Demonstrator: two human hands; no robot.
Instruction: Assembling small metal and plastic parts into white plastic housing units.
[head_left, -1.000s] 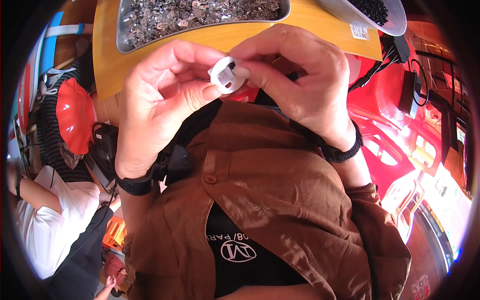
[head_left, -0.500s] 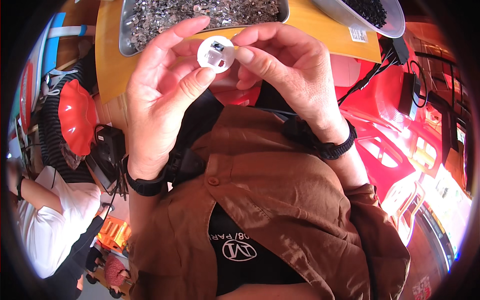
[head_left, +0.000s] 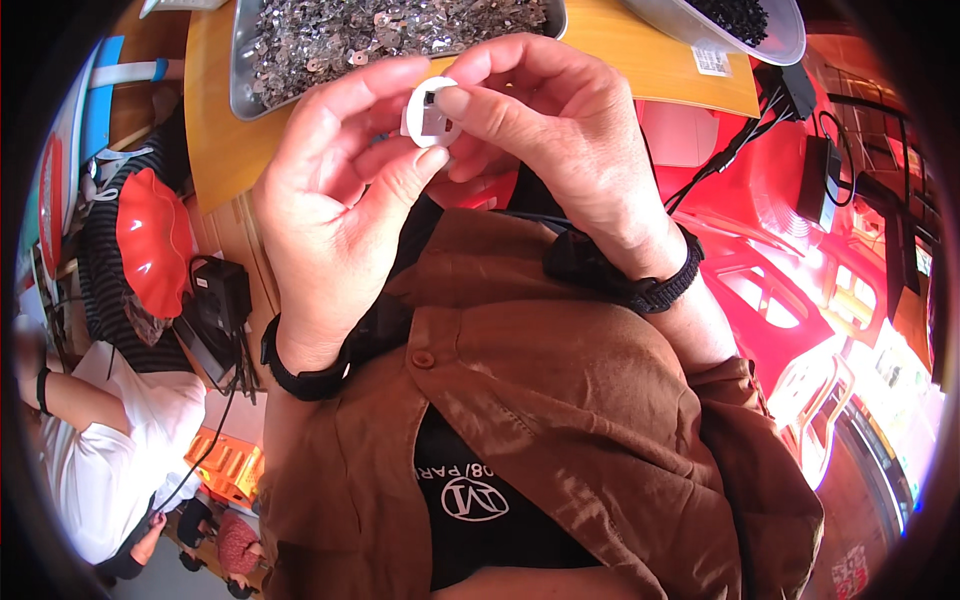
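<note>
Between my two hands is a small white round plastic part (head_left: 415,112), tilted more edge-on. Its face carries a flat greyish inset (head_left: 434,123) and a small dark piece (head_left: 431,98). My left hand (head_left: 335,205) grips the disc low on its rim, thumb in front and fingers behind. The thumb of my right hand (head_left: 570,125) presses on the disc's upper right face beside the dark piece, its forefinger curled over the top. Whether anything else lies under that thumb is hidden. Both hands are held up near the table's front edge.
Beyond my hands, a metal tray (head_left: 241,85) full of small shiny metal pieces (head_left: 390,35) stands on the yellow tabletop (head_left: 215,140). A clear bowl (head_left: 785,42) of black parts (head_left: 735,18) is at far right. Red chairs (head_left: 760,290), cables and an orange-red scalloped dish (head_left: 155,240) flank me.
The disc has turned from nearly face-on to a steeper slant. My right thumb has moved left onto its face from the rim. My left hand has shifted slightly right.
</note>
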